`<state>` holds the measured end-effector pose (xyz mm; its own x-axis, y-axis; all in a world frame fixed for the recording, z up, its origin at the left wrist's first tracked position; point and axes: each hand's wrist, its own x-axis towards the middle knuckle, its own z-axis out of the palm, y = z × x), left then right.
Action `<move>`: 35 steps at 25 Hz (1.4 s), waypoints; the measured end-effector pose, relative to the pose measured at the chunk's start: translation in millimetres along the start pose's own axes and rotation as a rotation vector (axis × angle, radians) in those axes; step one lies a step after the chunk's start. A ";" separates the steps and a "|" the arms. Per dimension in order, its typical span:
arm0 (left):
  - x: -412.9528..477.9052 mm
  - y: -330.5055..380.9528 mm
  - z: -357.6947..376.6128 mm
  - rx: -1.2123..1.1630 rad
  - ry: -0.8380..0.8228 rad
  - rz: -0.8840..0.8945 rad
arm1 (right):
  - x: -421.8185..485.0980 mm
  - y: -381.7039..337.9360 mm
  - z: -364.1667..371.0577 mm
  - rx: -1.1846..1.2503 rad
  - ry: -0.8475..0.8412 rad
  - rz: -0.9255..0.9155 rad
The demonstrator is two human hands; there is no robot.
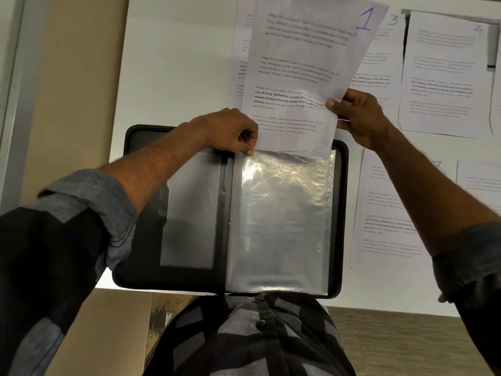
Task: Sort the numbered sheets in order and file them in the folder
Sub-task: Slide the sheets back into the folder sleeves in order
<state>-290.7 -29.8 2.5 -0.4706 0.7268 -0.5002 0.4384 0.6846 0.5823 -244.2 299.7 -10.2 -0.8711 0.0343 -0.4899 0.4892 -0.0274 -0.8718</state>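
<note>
A black zip folder point(141, 272) lies open on the white table, its clear plastic sleeve point(282, 218) on the right half. My left hand point(230, 131) pinches the sleeve's top left corner. My right hand point(357, 115) grips the right edge of the sheet marked 1 point(301, 66), which is held tilted above the folder with its bottom edge at the sleeve's mouth. The sheet marked 3 point(379, 63) lies flat behind it, mostly covered. The sheet marked 4 point(444, 74) lies at the far right.
Two more printed sheets lie right of the folder, one point(385, 213) partly under my right forearm and another point(479, 180) at the frame's edge. A dark object point(492, 50) peeks from under sheet 4. The white table point(173, 63) ends near my body.
</note>
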 end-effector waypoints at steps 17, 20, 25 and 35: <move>-5.7 12.9 26.2 0.432 0.206 0.150 | -3.2 -3.8 10.3 -0.033 0.008 -0.073; -13.5 11.0 36.0 0.371 0.263 0.126 | -6.6 -0.4 9.4 0.008 0.020 -0.071; -23.0 11.8 49.6 0.262 0.361 0.021 | -10.2 0.1 3.1 -0.015 0.015 -0.078; -14.9 4.2 26.5 0.088 0.243 -0.123 | 0.9 -9.9 2.5 -0.156 -0.070 -0.087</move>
<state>-261.6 -36.3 -4.6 -0.6895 0.6108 -0.3892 0.4261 0.7767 0.4640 -250.0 297.6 -2.0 -0.9086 -0.0401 -0.4157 0.4079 0.1283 -0.9040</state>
